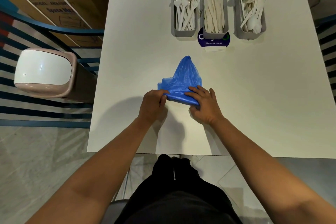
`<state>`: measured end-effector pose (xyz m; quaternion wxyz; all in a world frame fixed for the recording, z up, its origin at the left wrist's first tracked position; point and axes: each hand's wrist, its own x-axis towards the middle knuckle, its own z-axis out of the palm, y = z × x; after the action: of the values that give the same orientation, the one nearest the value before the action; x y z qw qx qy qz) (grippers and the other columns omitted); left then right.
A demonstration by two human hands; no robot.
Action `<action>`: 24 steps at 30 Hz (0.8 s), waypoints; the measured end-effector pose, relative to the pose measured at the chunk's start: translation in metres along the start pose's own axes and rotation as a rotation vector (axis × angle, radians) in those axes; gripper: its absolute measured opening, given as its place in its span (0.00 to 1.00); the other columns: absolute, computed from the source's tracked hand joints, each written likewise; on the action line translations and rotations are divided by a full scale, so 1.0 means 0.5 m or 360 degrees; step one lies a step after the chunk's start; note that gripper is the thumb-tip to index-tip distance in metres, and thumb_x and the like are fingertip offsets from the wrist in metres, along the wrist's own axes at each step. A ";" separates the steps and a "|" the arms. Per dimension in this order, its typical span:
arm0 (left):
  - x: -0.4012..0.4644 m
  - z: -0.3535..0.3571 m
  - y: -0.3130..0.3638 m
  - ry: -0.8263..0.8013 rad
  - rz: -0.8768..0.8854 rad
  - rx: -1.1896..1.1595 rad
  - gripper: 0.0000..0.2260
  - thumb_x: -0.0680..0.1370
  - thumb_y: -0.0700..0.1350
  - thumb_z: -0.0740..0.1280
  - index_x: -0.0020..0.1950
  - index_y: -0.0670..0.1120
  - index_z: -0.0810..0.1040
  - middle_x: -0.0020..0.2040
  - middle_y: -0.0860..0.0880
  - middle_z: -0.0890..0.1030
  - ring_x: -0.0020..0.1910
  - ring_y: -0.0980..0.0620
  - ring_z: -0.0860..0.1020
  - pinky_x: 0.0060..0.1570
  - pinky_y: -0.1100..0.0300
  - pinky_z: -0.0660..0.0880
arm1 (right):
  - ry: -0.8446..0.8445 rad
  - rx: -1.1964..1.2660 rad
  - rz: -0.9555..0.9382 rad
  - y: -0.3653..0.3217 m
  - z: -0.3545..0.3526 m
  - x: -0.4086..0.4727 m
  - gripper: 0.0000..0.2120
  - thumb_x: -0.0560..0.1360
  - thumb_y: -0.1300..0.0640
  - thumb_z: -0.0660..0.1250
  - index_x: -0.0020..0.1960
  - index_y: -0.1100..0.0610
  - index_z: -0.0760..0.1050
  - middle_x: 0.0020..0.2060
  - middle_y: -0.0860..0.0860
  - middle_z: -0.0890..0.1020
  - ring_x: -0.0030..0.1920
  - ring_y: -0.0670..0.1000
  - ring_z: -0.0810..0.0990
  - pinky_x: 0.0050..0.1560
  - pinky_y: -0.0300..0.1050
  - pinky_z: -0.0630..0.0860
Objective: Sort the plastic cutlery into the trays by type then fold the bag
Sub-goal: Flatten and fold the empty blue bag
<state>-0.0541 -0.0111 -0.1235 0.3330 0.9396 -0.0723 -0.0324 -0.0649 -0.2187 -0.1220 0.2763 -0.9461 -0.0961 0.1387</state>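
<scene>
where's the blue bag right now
In the head view the blue bag lies on the white table, near its front middle, below the three grey trays, with the left hand pinching it and the right hand pressing it.

Blue bag [183,78], grey trays [183,32], white cutlery [214,12], white table [138,23], purple sticker [214,42]

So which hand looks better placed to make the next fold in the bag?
Probably the left hand: it pinches the bag at its near left corner, free to lift, while the right hand presses it flat.
</scene>
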 end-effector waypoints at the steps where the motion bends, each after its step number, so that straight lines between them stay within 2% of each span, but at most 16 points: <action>1: 0.001 -0.002 0.002 -0.0016 -0.0016 0.0006 0.21 0.77 0.50 0.52 0.51 0.41 0.81 0.41 0.41 0.83 0.40 0.41 0.79 0.45 0.56 0.72 | 0.0111 0.0099 0.0007 0.003 0.005 -0.001 0.22 0.68 0.52 0.60 0.61 0.52 0.77 0.66 0.48 0.75 0.70 0.54 0.67 0.72 0.58 0.54; 2: 0.002 -0.003 0.002 -0.0034 -0.0019 0.0000 0.23 0.76 0.54 0.51 0.51 0.41 0.80 0.39 0.41 0.82 0.38 0.41 0.79 0.43 0.56 0.71 | 0.0214 0.0212 0.0025 0.005 0.010 0.000 0.18 0.69 0.53 0.63 0.57 0.55 0.80 0.60 0.50 0.79 0.65 0.56 0.72 0.68 0.57 0.60; 4: -0.002 -0.002 0.000 -0.0067 0.0030 -0.0027 0.24 0.73 0.59 0.55 0.51 0.42 0.80 0.39 0.43 0.82 0.37 0.46 0.78 0.43 0.59 0.71 | 0.0361 0.0372 0.0048 0.007 0.014 0.007 0.12 0.69 0.54 0.65 0.49 0.57 0.83 0.47 0.52 0.84 0.51 0.58 0.80 0.56 0.50 0.68; 7: -0.011 0.005 -0.003 -0.0070 0.0090 -0.0031 0.21 0.71 0.60 0.61 0.47 0.44 0.81 0.37 0.47 0.81 0.36 0.49 0.76 0.42 0.60 0.71 | 0.0416 0.0438 0.0062 0.001 0.008 0.015 0.10 0.69 0.53 0.67 0.40 0.58 0.83 0.32 0.49 0.80 0.35 0.55 0.78 0.42 0.45 0.70; 10: -0.017 0.010 -0.002 0.0006 -0.0129 -0.0172 0.19 0.73 0.58 0.56 0.33 0.45 0.72 0.28 0.50 0.71 0.30 0.48 0.69 0.34 0.60 0.65 | 0.0396 0.0490 0.0173 0.002 0.004 0.017 0.11 0.68 0.50 0.65 0.34 0.57 0.78 0.26 0.51 0.76 0.30 0.55 0.74 0.38 0.46 0.70; 12: -0.018 0.013 -0.001 0.0007 -0.0240 -0.0088 0.21 0.74 0.59 0.52 0.31 0.45 0.67 0.26 0.49 0.69 0.29 0.47 0.68 0.32 0.59 0.62 | 0.0346 0.0418 0.0298 0.001 0.002 0.017 0.13 0.70 0.49 0.64 0.34 0.58 0.75 0.27 0.53 0.74 0.32 0.55 0.72 0.41 0.46 0.69; 13: -0.018 0.013 0.003 -0.0017 -0.0261 -0.0010 0.22 0.75 0.60 0.50 0.32 0.44 0.68 0.26 0.48 0.70 0.29 0.47 0.68 0.32 0.59 0.62 | 0.0315 0.0334 0.0368 -0.002 0.000 0.018 0.14 0.72 0.49 0.65 0.37 0.60 0.76 0.29 0.54 0.75 0.34 0.55 0.72 0.44 0.47 0.70; 15: -0.016 0.010 0.013 -0.0046 -0.0304 0.0063 0.22 0.77 0.57 0.49 0.33 0.43 0.70 0.27 0.46 0.72 0.30 0.46 0.70 0.33 0.59 0.62 | 0.0249 0.0238 0.0506 -0.008 -0.004 0.023 0.14 0.74 0.50 0.65 0.45 0.61 0.77 0.34 0.55 0.75 0.38 0.56 0.73 0.47 0.47 0.68; 18: -0.006 0.012 0.025 -0.0006 -0.0435 0.0000 0.22 0.77 0.54 0.51 0.37 0.39 0.75 0.31 0.43 0.77 0.32 0.45 0.74 0.34 0.58 0.66 | 0.0224 0.0246 0.0635 -0.018 -0.005 0.031 0.15 0.74 0.47 0.65 0.52 0.58 0.75 0.40 0.55 0.77 0.44 0.59 0.76 0.47 0.46 0.68; 21: -0.003 0.012 0.030 -0.0019 -0.0524 0.0017 0.16 0.79 0.49 0.57 0.37 0.40 0.71 0.33 0.45 0.73 0.33 0.46 0.71 0.36 0.58 0.65 | 0.0246 0.0199 0.0662 -0.027 -0.010 0.033 0.19 0.74 0.48 0.65 0.59 0.58 0.71 0.47 0.56 0.79 0.48 0.59 0.76 0.54 0.50 0.69; 24: -0.001 0.009 0.034 -0.0032 -0.0507 0.0069 0.08 0.78 0.45 0.62 0.44 0.41 0.74 0.37 0.48 0.75 0.37 0.47 0.74 0.40 0.57 0.68 | 0.0328 0.0212 0.0658 -0.030 -0.015 0.032 0.19 0.74 0.51 0.65 0.61 0.57 0.69 0.52 0.54 0.80 0.52 0.58 0.77 0.56 0.50 0.67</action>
<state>-0.0570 -0.0269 -0.1162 0.3025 0.9458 0.0737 -0.0927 -0.0493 -0.2056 -0.1111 0.3121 -0.9346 0.1379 0.1010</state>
